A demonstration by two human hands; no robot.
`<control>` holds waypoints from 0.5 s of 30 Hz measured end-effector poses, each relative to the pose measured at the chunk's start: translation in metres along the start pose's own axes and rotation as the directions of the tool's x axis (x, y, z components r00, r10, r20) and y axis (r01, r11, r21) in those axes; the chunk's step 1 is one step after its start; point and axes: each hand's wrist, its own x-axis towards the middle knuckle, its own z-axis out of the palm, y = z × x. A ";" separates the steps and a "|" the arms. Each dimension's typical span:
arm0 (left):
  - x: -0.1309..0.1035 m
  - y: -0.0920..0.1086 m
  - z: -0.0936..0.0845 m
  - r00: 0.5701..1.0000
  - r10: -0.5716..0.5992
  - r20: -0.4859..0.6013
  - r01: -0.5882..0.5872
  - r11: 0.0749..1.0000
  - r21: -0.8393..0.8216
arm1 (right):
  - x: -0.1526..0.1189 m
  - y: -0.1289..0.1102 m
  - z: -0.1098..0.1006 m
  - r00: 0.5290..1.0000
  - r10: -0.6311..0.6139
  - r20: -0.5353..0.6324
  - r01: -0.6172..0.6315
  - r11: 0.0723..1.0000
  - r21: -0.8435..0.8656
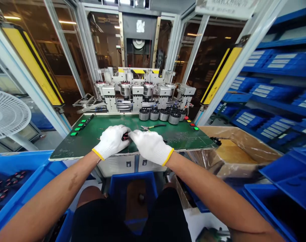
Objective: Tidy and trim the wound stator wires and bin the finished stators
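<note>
Biggest thing ahead of you: the machine cell (pixel 142 90) with its row of fixture heads, flanked by yellow light-curtain posts (pixel 33 64). Below it, the green counter (pixel 97 134), with a fan (pixel 6 114) on your left and a blue parts bin (pixel 9 181) under that. An open cardboard box (pixel 233 148) sits on your right, and blue shelf bins (pixel 273 87) beyond it.

Row of grey stators (pixel 159 115) stands along the back edge of the counter. Pliers (pixel 153 127) lie just behind your hands, not touching them.

Your left hand (pixel 112 141) and right hand (pixel 150 146), both gloved, meet mid-counter on a small dark part with red wire (pixel 125 136). Fingers of both hands are curled shut around it, mostly hiding it.

Risks, as I judge them: the thin wire could snag in glove fabric or kink under a tight pinch. The part sits near the front edge, so a slip could drop it toward the bin under the counter. A sweeping elbow could knock the pliers.

Writing: the white bin labels and the sign up top are too blurred to read.
</note>
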 end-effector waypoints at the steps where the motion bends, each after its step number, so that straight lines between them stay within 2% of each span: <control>1: 0.000 0.001 -0.001 1.000 0.007 -0.002 -0.007 1.000 -0.002 | -0.001 0.001 0.001 0.999 0.001 0.040 0.001 0.998 -0.063; 3: 0.001 0.000 -0.001 1.000 0.006 -0.003 -0.006 1.000 -0.004 | -0.003 0.001 -0.001 0.998 -0.020 0.068 0.029 0.991 -0.132; 6: 0.001 -0.004 0.001 0.999 0.034 -0.008 -0.034 0.999 0.024 | -0.007 0.000 -0.007 0.998 -0.048 0.049 0.053 0.992 -0.113; 9: -0.007 -0.009 -0.003 0.979 0.146 -0.139 -0.125 0.981 0.146 | -0.008 0.002 -0.009 0.999 -0.044 0.031 0.046 0.996 -0.078; 11: -0.018 -0.009 -0.008 0.925 0.326 -0.194 -0.264 0.921 0.287 | -0.007 0.004 -0.006 0.999 -0.037 0.024 0.038 0.997 -0.070; 13: -0.030 -0.006 -0.014 0.836 0.535 -0.125 -0.446 0.793 0.415 | -0.007 0.006 -0.002 0.999 -0.031 0.014 0.031 0.998 -0.063; 15: -0.041 -0.001 -0.018 0.753 0.658 -0.019 -0.570 0.666 0.481 | -0.007 0.008 0.002 1.000 -0.027 -0.010 0.027 0.999 -0.045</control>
